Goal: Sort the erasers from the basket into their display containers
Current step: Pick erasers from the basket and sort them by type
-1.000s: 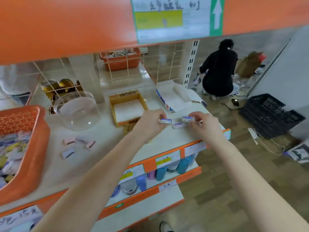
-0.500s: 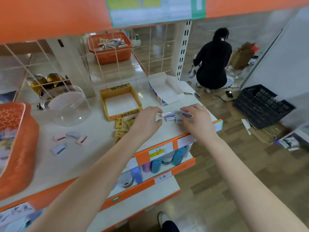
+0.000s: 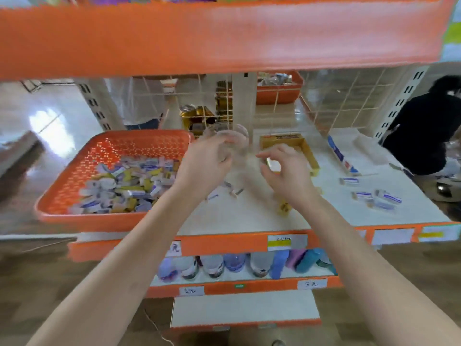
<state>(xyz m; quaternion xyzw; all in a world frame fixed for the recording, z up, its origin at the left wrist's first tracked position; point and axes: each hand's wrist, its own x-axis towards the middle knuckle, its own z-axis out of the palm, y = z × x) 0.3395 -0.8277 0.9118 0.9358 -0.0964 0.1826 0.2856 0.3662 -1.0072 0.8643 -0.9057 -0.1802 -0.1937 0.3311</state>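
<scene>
Most erasers (image 3: 124, 186) lie heaped in the basket (image 3: 87, 218) at the shelf's (image 3: 249, 216) left end, and a few loose erasers (image 3: 374, 198) sit near its right edge. Your left hand (image 3: 207, 163) curls round the clear jar (image 3: 232, 136) just right of the basket, though blur softens the grip. Your right hand (image 3: 287, 173) hovers beside the jar, in front of the yellow box (image 3: 310, 156), fingers loosely bent and holding nothing.
</scene>
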